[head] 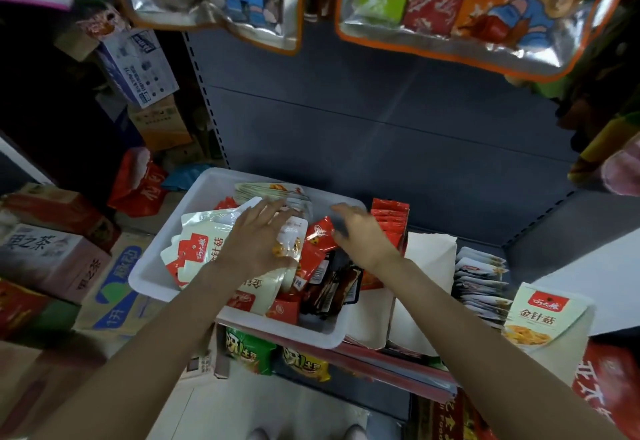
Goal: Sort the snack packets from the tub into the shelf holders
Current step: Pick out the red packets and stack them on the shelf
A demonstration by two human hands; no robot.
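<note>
A white tub (162,259) on the shelf holds several snack packets: white-and-red ones (197,249), small red ones (317,242) and dark brown ones (332,287). My left hand (258,235) lies flat with spread fingers on the white packets in the tub. My right hand (363,231) hovers over the tub's right side above the red packets, fingers apart, holding nothing. To the right stand white cardboard holders (429,259); one holds red packets (389,221), another a row of white packets (481,280) behind a front packet (540,315).
Big foil snack bags (450,6) hang overhead. Stacked cartons (52,259) and a red bag (138,183) fill the floor at the left. Green and yellow packets (249,346) sit on the shelf below the tub. The grey back panel (381,127) rises behind.
</note>
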